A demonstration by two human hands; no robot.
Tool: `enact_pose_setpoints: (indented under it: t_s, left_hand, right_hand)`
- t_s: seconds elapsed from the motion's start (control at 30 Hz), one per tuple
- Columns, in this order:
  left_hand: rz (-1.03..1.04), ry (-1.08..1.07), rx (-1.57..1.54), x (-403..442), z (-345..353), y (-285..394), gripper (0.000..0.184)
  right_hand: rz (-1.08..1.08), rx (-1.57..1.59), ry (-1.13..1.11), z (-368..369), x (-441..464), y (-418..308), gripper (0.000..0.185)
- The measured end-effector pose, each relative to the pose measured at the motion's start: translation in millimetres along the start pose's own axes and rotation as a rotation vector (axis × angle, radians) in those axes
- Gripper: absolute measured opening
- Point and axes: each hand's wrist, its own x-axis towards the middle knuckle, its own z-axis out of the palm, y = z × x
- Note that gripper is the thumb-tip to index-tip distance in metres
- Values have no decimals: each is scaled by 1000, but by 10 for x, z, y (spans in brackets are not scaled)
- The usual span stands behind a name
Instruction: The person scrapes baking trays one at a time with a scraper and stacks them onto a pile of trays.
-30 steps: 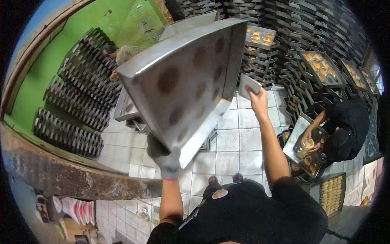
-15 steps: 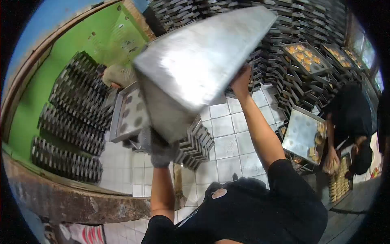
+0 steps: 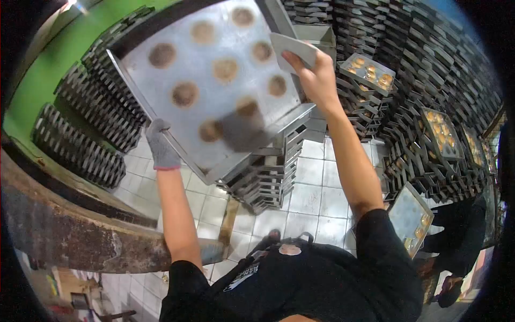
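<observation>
A large metal tray with round brown marks on its inside lies tilted in front of me at the upper left. My left hand, in a grey glove, grips its near left edge. My right hand is bare and closed on a flat grey scraper, whose blade is at the tray's right side. A stack of trays stands under and behind the near side of the large tray.
Tall stacks of dark trays line the green wall and the right side. Trays with baked buns top the stacks at right. A co-worker in black is at the lower right beside another tray. A worn ledge runs along the left.
The large tray has turned from underside up to inside up. My right hand with the scraper now shows above its right side. The co-worker has shifted lower in view.
</observation>
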Motion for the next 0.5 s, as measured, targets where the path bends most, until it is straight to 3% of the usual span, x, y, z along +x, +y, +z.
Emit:
enact_pose_setpoints:
  t_s: [0.03, 0.1, 0.13, 0.27, 0.37, 0.5]
  left_hand:
    - [-2, 3, -4, 189, -177, -55, 23]
    - [-267, -72, -45, 549, -481, -267, 48]
    - [-280, -76, -67, 372, -100, -170, 59]
    - [-398, -112, -32, 761, -513, -665, 67]
    - [-506, -104, 25, 985, -870, -1008, 65]
    - [-702, -22, 226, 1144, -1317, -1180, 32]
  right_hand:
    - [66, 105, 15, 66, -110, 19, 28]
    - [172, 122, 45, 94, -315, 68, 29]
    - [273, 139, 82, 73, -403, 88, 30]
    - [341, 39, 158, -112, -815, 141, 28]
    - [422, -49, 220, -311, -1203, 342, 28]
    - [585, -112, 367, -611, -1918, 655, 30]
